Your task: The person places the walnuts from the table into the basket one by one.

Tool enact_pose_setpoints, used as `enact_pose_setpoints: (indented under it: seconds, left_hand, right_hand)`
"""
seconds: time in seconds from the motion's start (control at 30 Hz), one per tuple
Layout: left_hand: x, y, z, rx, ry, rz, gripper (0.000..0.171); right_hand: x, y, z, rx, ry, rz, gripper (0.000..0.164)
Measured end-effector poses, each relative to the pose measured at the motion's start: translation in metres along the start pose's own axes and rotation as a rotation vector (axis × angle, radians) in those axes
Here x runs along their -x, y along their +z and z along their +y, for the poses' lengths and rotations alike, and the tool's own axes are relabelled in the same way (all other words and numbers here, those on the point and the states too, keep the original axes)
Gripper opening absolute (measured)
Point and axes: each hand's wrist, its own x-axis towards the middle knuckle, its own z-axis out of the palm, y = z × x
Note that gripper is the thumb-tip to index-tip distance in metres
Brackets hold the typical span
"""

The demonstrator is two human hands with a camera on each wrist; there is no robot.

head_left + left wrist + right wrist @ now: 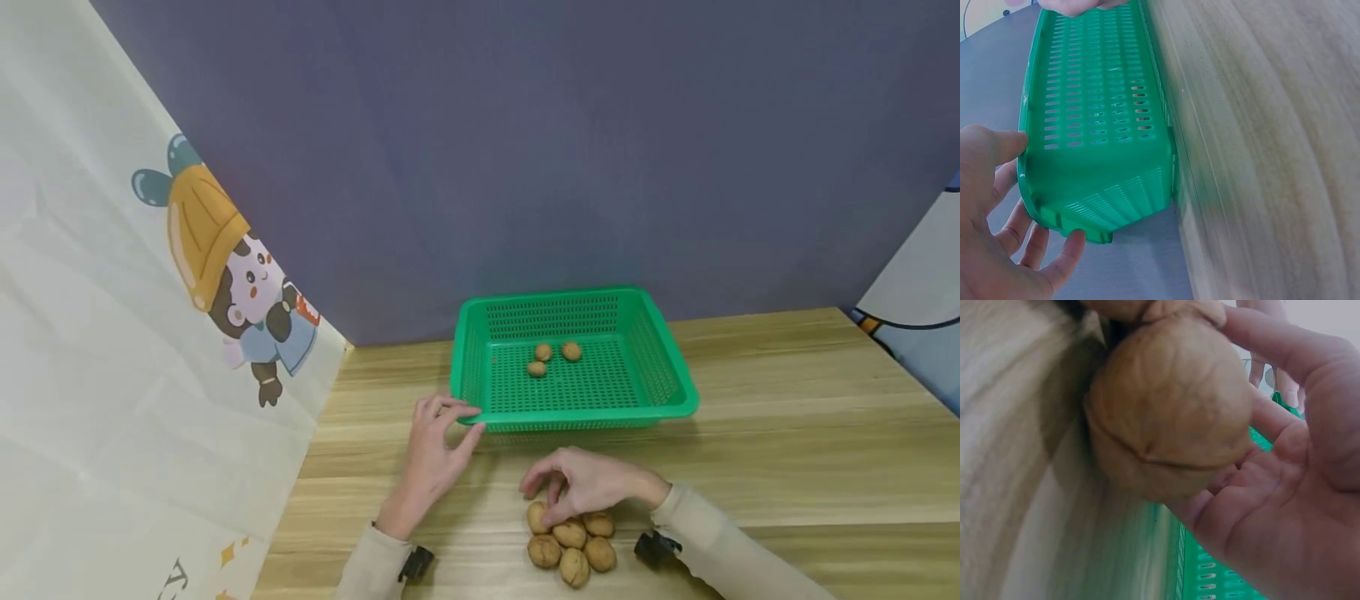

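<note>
A green plastic basket with slotted walls stands on the table, three walnuts lying on its floor. At its near left corner my left hand holds the rim, the thumb on one side and fingers on the other in the left wrist view. In front of the basket my right hand reaches down over a cluster of several walnuts, thumb and fingers around the walnut at the cluster's far left. A large walnut hides part of that grasp in the right wrist view.
The wood-grain table extends to both sides of the basket. A dark blue-grey panel rises behind it. On the left hangs a white sheet with a cartoon figure; another printed sheet borders the right edge.
</note>
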Motion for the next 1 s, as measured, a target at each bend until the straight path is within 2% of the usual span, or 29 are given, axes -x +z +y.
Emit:
enact_pose_setpoints:
  seconds: [0.37,0.6,1.0]
  left_hand:
    - [0.000,-0.001,0.000,0.002,0.005,0.002,0.018]
    - [-0.001,-0.001,0.000,0.006,0.003,-0.001,0.018]
    - [-0.001,-0.001,-0.001,0.021,-0.003,-0.007,0.018]
  right_hand:
    - [-0.001,0.002,0.000,-0.011,0.001,-0.011,0.034]
    - [-0.003,0.003,-0.001,-0.021,-0.022,0.011,0.026]
    - [-0.001,-0.007,-0.017,-0.110,-0.069,-0.014,0.027]
